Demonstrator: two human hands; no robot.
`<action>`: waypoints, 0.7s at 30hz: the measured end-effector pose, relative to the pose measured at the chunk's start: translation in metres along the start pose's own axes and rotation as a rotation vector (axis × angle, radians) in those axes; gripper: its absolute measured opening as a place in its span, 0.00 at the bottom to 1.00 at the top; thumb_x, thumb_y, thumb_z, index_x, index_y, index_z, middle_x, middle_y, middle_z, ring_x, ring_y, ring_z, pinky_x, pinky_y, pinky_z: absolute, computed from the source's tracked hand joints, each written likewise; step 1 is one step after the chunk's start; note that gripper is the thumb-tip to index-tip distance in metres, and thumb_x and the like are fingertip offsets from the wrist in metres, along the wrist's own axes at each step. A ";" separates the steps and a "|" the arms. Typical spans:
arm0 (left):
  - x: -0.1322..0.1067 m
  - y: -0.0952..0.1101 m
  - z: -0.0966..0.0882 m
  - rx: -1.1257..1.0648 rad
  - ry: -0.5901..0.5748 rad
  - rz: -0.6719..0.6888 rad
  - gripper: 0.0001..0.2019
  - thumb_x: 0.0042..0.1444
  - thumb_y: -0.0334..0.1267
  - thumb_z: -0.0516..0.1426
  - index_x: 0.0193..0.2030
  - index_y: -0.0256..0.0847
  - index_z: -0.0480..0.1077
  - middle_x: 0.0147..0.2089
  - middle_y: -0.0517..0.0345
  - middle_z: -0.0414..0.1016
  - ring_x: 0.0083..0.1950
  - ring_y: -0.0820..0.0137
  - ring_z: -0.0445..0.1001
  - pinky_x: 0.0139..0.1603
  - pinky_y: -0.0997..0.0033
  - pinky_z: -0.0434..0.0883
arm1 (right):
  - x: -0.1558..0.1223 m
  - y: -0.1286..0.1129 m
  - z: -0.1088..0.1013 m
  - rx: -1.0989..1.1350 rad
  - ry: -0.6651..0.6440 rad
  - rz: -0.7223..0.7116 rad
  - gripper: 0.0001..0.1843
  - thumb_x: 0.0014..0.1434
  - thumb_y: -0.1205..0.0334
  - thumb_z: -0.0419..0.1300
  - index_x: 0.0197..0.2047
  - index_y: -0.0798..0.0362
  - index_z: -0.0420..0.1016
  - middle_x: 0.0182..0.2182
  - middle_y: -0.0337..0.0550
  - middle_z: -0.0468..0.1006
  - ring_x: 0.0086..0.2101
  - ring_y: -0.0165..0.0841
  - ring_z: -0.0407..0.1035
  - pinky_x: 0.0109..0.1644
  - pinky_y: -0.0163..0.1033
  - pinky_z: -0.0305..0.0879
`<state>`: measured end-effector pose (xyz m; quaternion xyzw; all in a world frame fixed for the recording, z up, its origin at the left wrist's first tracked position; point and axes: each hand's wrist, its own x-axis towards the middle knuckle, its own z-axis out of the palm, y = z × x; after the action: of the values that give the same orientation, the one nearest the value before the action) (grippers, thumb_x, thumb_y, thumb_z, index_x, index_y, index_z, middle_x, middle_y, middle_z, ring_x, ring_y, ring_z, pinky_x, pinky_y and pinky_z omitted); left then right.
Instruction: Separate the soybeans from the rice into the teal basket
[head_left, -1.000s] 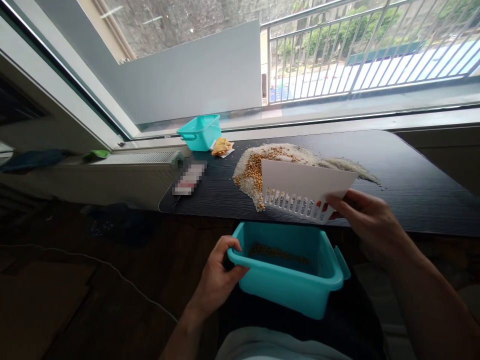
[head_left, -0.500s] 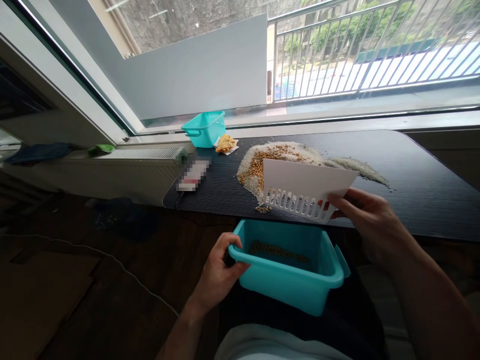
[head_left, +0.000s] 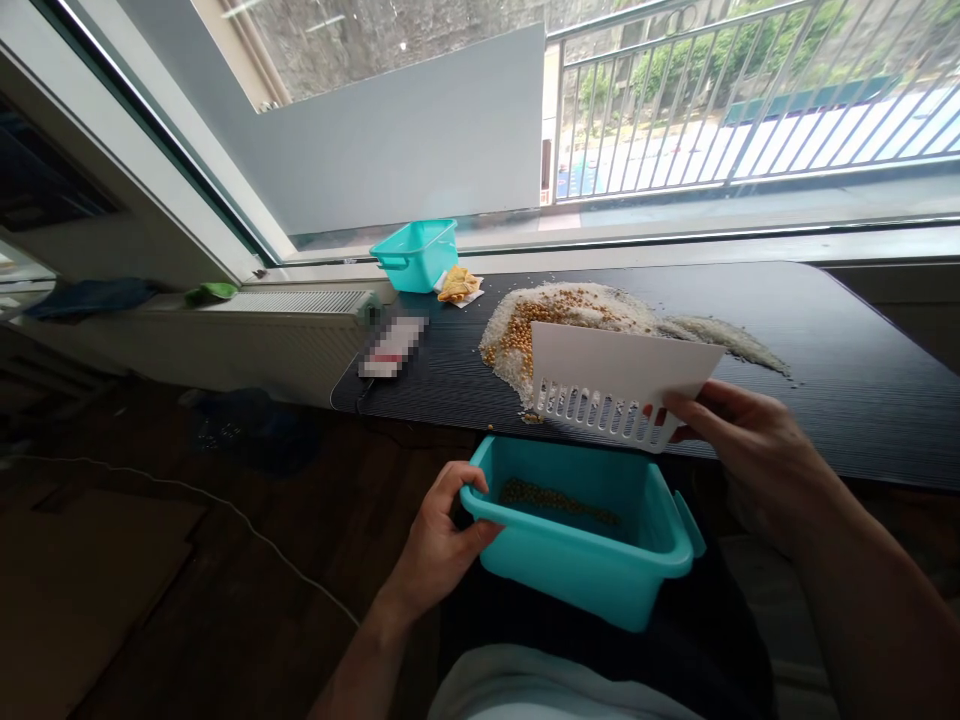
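My left hand [head_left: 442, 540] grips the left end of a turquoise plastic bin [head_left: 577, 580], thumb outside and fingers over the rim. The bin stands below the table's front edge, over my lap, with a strip of yellowish grains [head_left: 559, 500] on its floor. Pinched in my right hand [head_left: 750, 440] is a white slotted panel [head_left: 622, 360], its row of slots facing down, above the table's front edge. Behind the panel lies a pile of white rice-like grains [head_left: 502, 365] mixed with golden, bean-like grains [head_left: 517, 335]. A few loose grains [head_left: 532, 418] sit by the panel's lower left corner.
A second turquoise bin [head_left: 420, 258] stands at the table's far left, beside a yellow crumpled item [head_left: 459, 285] on white paper. A blurred-out flat object [head_left: 394, 347] lies near the left edge of the dark table [head_left: 847, 380]. Left of the table is a radiator [head_left: 300, 330].
The whole view has shifted slightly. Fewer loose grains show by the panel's lower left corner, and one lies nearer the table's front edge. Both hands keep their holds.
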<state>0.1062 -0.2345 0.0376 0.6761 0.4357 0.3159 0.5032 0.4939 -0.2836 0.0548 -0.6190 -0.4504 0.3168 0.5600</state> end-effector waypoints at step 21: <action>-0.004 -0.007 -0.021 0.052 0.133 -0.028 0.14 0.59 0.48 0.76 0.43 0.49 0.78 0.45 0.60 0.81 0.48 0.56 0.81 0.59 0.58 0.81 | 0.003 -0.005 0.004 0.030 -0.033 0.028 0.32 0.54 0.21 0.90 0.41 0.39 1.00 0.35 0.44 0.94 0.35 0.49 0.89 0.41 0.59 0.99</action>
<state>0.0844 -0.2284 0.0372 0.6603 0.4855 0.3418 0.4598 0.4902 -0.2789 0.0594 -0.6116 -0.4458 0.3416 0.5573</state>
